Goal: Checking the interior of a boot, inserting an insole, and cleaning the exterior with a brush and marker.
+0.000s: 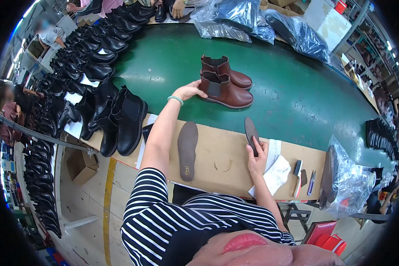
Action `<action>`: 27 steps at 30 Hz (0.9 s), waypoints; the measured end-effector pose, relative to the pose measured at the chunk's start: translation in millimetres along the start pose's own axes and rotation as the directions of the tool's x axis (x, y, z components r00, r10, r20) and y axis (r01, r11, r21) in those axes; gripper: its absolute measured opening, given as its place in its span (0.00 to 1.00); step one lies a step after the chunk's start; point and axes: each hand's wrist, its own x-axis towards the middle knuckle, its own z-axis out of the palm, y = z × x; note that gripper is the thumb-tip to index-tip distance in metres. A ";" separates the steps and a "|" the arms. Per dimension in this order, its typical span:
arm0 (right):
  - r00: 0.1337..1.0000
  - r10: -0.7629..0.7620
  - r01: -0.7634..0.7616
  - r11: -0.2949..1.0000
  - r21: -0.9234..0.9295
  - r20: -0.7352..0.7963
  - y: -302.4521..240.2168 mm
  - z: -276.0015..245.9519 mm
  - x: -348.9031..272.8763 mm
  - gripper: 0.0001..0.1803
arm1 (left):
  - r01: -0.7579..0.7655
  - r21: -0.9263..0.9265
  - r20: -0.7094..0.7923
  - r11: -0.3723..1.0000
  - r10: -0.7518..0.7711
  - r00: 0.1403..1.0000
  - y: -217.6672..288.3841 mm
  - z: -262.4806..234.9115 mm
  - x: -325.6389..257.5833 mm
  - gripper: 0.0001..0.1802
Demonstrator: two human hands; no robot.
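Left hand (pixel 191 91) curled partway at heels of brown boots (pixel 230 94), grip unclear; right hand (pixel 258 159) pinched dark insole (pixel 251 127). Second insole (pixel 188 150) lay left of right hand. Light, unbending hold on insole seemed wise.

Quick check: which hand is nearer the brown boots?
The left hand: it is at the heel of the nearer brown boot. The right hand is farther off, closer to the person's body, holding a dark insole.
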 end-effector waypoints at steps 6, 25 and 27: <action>0.994 0.106 -0.108 0.985 0.138 0.024 1.0 -4.9 2.8 0.22 | -0.164 0.362 -0.211 0.918 0.252 0.945 6.5 55.3 -18.7 0.44; 0.882 0.315 -0.458 0.742 0.489 0.350 -93.8 -196.2 -19.7 0.21 | -0.024 0.185 -0.057 0.982 0.035 0.998 -48.7 339.2 -240.2 0.51; 0.858 0.328 -0.476 0.795 0.375 0.394 -113.9 -211.2 -24.5 0.21 | -0.025 0.053 0.005 0.998 0.025 1.000 -34.5 335.6 -240.5 0.55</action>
